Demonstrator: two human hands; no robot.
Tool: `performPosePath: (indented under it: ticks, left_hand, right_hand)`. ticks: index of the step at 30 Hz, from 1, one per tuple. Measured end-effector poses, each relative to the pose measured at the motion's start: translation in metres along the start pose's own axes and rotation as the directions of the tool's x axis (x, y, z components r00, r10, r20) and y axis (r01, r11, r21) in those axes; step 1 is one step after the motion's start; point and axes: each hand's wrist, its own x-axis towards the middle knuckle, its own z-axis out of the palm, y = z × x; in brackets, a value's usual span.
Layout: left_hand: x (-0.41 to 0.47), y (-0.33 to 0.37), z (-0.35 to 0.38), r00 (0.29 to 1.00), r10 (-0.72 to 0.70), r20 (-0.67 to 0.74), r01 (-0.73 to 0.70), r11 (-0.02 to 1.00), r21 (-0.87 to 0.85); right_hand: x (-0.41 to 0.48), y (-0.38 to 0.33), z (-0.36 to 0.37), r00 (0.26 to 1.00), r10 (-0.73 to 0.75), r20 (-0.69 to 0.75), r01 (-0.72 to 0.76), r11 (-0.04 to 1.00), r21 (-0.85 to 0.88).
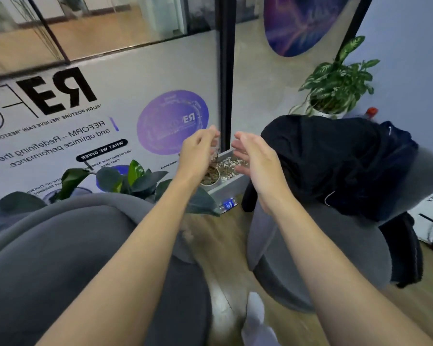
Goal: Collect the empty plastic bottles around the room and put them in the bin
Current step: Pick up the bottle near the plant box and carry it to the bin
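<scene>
A plastic bottle with a blue label (227,205) lies on the wooden floor between two grey armchairs, against the base of a grey planter. Both my arms stretch forward above the gap. My left hand (198,152) hangs with fingers loosely curled and holds nothing. My right hand (256,158) is spread open, palm turned left, also empty. Both hands hover well above the bottle. A second bottle with a red cap (371,112) shows behind the right chair, near a potted plant. No bin is in view.
A grey armchair (60,245) fills the lower left. Another grey chair (323,245) on the right carries dark clothes (335,158). A pebble-filled planter (231,171) runs along the glass wall, with leafy plants (125,181) in front. A white bag (430,221) lies at far right.
</scene>
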Motion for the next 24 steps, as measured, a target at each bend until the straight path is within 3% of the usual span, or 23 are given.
performPosePath:
  ticks: [6,12,19,24]
  left_hand:
    - [0.117,-0.044,0.032,0.983,-0.185,-0.017,0.186,0.982,0.035]
    - [0.232,-0.14,0.051,0.918,-0.395,-0.041,0.396,0.918,0.015]
    - [0.322,-0.3,0.078,0.795,-0.606,0.005,0.604,0.794,0.07]
    - [0.352,-0.434,0.108,0.675,-0.72,0.158,0.689,0.693,0.212]
  right_hand:
    - [0.13,0.053,0.012,0.976,0.211,0.048,-0.213,0.975,0.055]
    - [0.231,0.149,0.04,0.9,0.437,-0.004,-0.434,0.895,0.108]
    - [0.331,0.301,0.077,0.689,0.716,-0.107,-0.671,0.687,0.278]
    - [0.372,0.431,0.085,0.491,0.859,-0.147,-0.776,0.507,0.375]
